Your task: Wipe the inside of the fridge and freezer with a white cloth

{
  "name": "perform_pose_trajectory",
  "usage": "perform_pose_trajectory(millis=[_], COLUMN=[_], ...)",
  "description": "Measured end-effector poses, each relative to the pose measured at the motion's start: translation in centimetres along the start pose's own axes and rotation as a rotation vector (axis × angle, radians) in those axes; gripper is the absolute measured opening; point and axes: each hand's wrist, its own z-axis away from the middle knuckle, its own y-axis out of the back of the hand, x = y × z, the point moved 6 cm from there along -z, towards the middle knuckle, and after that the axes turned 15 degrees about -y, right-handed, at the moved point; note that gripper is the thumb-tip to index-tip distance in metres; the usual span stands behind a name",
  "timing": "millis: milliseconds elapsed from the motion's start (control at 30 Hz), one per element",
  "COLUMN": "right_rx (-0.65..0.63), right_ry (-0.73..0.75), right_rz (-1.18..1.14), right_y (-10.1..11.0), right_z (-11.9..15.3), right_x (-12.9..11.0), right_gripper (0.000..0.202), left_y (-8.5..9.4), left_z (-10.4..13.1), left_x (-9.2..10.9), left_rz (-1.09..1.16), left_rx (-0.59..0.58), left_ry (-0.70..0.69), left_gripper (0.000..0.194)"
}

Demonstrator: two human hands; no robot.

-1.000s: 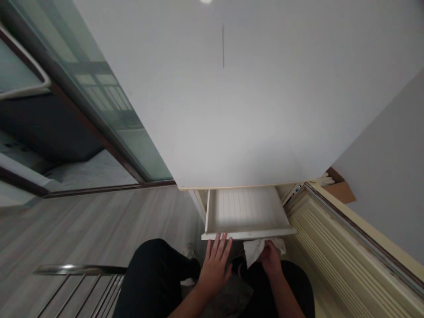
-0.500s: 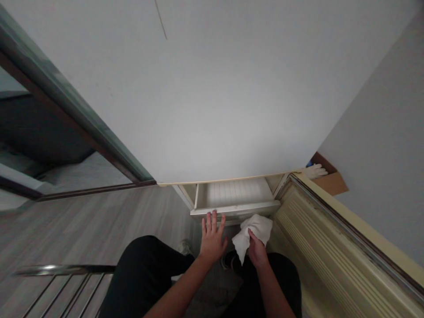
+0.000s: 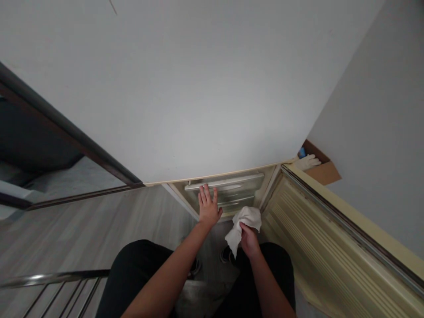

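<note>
My left hand (image 3: 209,207) lies flat with fingers spread against the front of a clear drawer (image 3: 232,182) inside the open fridge. The drawer sits mostly inside the fridge body, beneath the large white top panel (image 3: 212,97). A white cloth (image 3: 247,218) hangs bunched from my right hand (image 3: 249,238), whose fingers are closed on it, low and a little in front of the drawers. Another drawer front (image 3: 236,203) shows below the first. To the right, the ribbed, yellowed inside of the fridge door (image 3: 311,238) faces me.
A cardboard box (image 3: 327,172) with a white glove (image 3: 308,162) stands behind the door at the right. A metal rack (image 3: 56,278) is at lower left. Dark-framed glass (image 3: 66,128) edges the left side, beyond the wooden floor (image 3: 132,225).
The drawer has slid inward, away from me, with my left hand against its front. My right hand keeps hold of the cloth. The view has shifted slightly.
</note>
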Motion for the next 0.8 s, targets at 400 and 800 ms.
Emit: perform_pose_trajectory(millis=[400,800], right_rx=[-0.012,-0.009], right_ry=[-0.011,-0.051], right_rz=[0.082,0.085], right_y=[-0.4,-1.0], right_z=[-0.4,-0.3], right_x=[0.6,1.1], right_gripper=[0.026,0.032], left_y=[-1.5,-0.9], left_z=[-3.0,-3.6], left_x=[-2.2,0.8], left_rz=[-0.073,-0.039], left_rx=[-0.14,-0.071], left_ry=[0.009,-0.045], left_gripper=[0.1,0.095])
